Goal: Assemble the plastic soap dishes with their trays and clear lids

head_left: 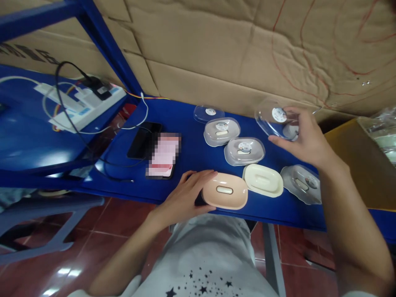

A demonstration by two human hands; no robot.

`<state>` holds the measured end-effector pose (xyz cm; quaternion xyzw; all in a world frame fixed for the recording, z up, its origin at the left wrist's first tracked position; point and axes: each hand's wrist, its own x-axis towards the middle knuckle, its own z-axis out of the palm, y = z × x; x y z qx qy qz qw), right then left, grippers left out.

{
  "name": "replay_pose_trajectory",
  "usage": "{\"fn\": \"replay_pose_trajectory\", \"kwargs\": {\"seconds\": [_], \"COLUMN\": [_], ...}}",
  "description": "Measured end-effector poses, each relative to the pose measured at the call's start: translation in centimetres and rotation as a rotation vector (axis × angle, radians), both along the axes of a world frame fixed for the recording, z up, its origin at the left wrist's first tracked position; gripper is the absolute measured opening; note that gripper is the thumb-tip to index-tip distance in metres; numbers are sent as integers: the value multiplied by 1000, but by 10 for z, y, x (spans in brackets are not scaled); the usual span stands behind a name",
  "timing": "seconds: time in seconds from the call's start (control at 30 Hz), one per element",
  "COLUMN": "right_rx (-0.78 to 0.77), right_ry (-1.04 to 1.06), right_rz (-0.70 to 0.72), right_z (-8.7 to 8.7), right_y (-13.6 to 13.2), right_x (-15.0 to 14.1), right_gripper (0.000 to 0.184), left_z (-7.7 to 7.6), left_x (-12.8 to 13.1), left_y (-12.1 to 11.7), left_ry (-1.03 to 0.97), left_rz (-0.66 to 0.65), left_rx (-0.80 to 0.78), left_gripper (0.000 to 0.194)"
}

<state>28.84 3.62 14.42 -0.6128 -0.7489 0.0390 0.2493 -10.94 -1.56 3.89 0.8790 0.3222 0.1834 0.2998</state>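
At the table's front edge, my left hand (188, 192) grips the left end of a peach oval soap dish (236, 199), which has a pale bar in its middle slot. My right hand (309, 142) holds up a clear plastic lid (266, 119) with a round white sticker, pinched at its right side above the table. Right of the peach dish lies a cream oval dish (262, 181). Behind it are two grey dishes, one nearer (247, 156) and one farther (213, 136), under clear stickered covers. Another covered grey dish (298, 192) sits beside my right forearm.
Another clear lid (201, 113) lies at the back of the blue table (188, 152). On the left are a lit phone (163, 154), a dark phone (139, 142), cables and a power strip (108, 103). An open cardboard box (355, 165) stands at right.
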Motion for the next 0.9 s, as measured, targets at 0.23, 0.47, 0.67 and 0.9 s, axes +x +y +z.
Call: {"fn": "replay_pose_trajectory", "kwargs": {"seconds": [0.23, 0.47, 0.67, 0.9], "right_rx": [-241, -251, -210, -84], "right_ry": [33, 4, -67, -136], "right_rz": [379, 374, 391, 420], "right_z": [-37, -54, -61, -74], "right_y": [-102, -116, -121, -125], "right_x": [-107, -106, -114, -114], "right_gripper": [80, 81, 73, 78], "left_z": [-6, -10, -4, 1], "left_x": [0, 1, -1, -2], "left_y": [2, 2, 3, 4], "left_ry": [-24, -8, 4, -24], "left_rz": [33, 61, 48, -21], "left_rx": [-14, -50, -112, -63], "left_gripper": [124, 122, 111, 91]}}
